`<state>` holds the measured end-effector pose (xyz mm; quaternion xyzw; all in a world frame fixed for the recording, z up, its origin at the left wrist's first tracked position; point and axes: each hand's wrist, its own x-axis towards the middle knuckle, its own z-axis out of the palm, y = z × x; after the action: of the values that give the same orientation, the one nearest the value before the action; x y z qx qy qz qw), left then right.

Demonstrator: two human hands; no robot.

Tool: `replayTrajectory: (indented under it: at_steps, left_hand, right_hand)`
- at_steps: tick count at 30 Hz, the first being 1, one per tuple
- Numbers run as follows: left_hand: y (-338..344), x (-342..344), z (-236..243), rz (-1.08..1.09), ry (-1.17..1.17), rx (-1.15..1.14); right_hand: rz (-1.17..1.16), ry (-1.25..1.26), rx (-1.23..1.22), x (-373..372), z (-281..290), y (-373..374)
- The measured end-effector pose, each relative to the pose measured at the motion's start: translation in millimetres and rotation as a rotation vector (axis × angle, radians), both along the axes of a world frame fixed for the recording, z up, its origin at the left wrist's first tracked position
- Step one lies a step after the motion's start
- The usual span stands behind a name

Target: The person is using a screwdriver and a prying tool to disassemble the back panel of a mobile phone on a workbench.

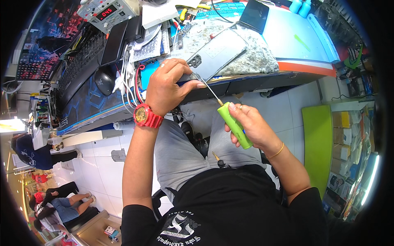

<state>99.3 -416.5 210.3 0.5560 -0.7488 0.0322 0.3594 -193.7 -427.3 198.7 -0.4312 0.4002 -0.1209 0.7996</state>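
Observation:
My left hand (168, 86), below a red wristwatch, grips the near-left end of a silver phone (221, 49) with a dark camera cluster, lying at a slant over a mottled grey mat (262, 61) at the desk's front edge. My right hand (248, 127) is closed round the green handle of a screwdriver (232, 121). Its thin metal shaft reaches up and left to the phone's edge beside my left thumb and camera cluster; the exact tip is too small to make out.
Cables (130, 82), a mouse (104, 80), keyboard, monitor and power supply (104, 14) crowd the desk's left. A dark tablet (253, 18) and pale blue mat (303, 37) lie right. A green panel (314, 151) stands lower right. Other people (74, 207) are at the far left.

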Motion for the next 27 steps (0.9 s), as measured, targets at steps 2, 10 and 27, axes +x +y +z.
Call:
replayTrajectory:
  at_steps: [2, 10, 27]
  left_hand:
    - [0.1, 0.1, -0.2, -0.001, -0.001, -0.002]
    - [-0.5, 1.4, -0.6, -0.017, 0.012, -0.004]
    - [-0.6, -0.4, 0.4, 0.002, 0.021, 0.002]
  right_hand:
    - [-0.03, -0.004, -0.003, 0.4, 3.1, -1.4]
    - [0.014, -0.011, 0.005, 3.2, 0.2, -0.7]
    - [0.001, -0.036, 0.019, 8.6, -1.3, -3.7]
